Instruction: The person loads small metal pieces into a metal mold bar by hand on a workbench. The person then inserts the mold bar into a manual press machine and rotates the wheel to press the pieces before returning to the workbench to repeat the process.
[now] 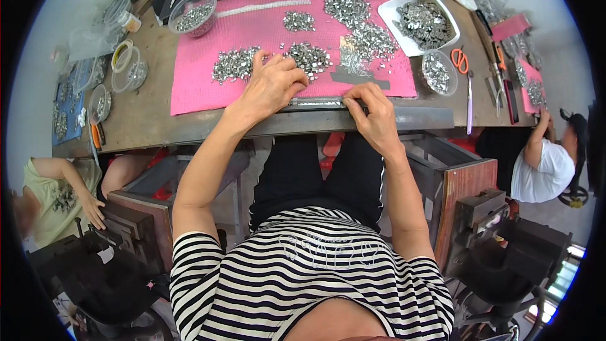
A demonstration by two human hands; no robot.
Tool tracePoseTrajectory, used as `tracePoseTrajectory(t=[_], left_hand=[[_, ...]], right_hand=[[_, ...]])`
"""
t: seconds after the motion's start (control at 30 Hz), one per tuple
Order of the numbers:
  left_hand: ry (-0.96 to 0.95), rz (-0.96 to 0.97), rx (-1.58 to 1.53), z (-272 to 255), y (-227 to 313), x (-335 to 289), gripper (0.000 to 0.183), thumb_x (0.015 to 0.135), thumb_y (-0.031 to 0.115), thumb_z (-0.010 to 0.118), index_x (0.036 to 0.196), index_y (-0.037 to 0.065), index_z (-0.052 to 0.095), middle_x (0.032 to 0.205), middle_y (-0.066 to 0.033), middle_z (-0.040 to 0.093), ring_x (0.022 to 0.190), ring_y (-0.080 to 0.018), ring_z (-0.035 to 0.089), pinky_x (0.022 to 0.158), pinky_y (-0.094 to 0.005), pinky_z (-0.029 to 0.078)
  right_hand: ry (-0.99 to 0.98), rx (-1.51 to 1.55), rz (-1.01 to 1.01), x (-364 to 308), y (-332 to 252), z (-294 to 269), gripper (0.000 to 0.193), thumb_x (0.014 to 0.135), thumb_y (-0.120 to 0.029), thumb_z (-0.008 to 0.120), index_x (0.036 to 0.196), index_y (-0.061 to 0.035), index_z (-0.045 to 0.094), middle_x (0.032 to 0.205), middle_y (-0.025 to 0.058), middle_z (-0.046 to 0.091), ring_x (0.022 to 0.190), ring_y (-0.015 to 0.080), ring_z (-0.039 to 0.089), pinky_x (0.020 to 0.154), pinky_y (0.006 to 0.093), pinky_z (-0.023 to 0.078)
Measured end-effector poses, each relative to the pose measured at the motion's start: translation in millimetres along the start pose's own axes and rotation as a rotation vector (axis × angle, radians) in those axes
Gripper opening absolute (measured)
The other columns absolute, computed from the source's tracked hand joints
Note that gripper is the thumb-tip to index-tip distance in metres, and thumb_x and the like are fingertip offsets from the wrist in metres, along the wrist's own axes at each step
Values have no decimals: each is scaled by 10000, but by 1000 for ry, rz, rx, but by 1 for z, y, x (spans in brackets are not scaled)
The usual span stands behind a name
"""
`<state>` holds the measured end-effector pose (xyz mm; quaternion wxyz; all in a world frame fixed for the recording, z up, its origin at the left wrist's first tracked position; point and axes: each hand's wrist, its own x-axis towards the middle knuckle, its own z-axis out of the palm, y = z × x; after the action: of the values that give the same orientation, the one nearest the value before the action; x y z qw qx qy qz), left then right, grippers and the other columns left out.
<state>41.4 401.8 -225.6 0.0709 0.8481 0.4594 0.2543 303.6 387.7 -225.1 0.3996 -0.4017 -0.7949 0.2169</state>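
Note:
My left hand [273, 83] is bent over the pink mat [196, 98], its fingers curled together between two heaps of small shiny metal pieces. What lies in its fingertips, if anything, is hidden. One heap of metal pieces [232, 65] is left of it, another heap [307, 58] just beyond its fingers. At the table's front edge a narrow metal strip [319, 102] lies lengthwise. My right hand [374, 117] pinches the strip's right end with thumb and fingers. Close beyond that hand is a flat grey bar [360, 81], with thin silvery pieces [353, 63] behind it.
A white tray [386, 11] and clear tubs [192, 14] of metal pieces stand around the mat. Orange-handled scissors [460, 60] and a purple-handled tool [469, 104] lie at the right. One person [57, 196] sits at the left, another [543, 167] at the right.

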Motion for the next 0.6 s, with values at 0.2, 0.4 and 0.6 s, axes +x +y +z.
tracePoseTrajectory(t=[0.2,0.4,0.6], left_hand=[[91,-41,-116,6,7,-1,48,897,88,686,943,74,681,901,-66,633,951,-265,594,967,-444,392],[184,-190,-343,5,28,-5,59,920,52,657,972,24,658,872,-104,639,852,-288,606,800,-389,467],[221,-170,-461,22,57,-4,71,915,15,648,985,5,635,877,-109,632,840,-283,599,762,-380,469]], right_hand=[[-5,-14,-11,0,0,0,104,844,-3,740,904,-11,655,890,98,651,854,300,620,775,406,487],[37,-135,-141,-3,-1,3,117,819,-11,755,894,-26,666,929,82,656,863,290,613,776,402,483],[21,-120,-74,-2,-3,4,141,801,-35,777,899,-31,676,924,79,655,854,294,604,776,408,475]])
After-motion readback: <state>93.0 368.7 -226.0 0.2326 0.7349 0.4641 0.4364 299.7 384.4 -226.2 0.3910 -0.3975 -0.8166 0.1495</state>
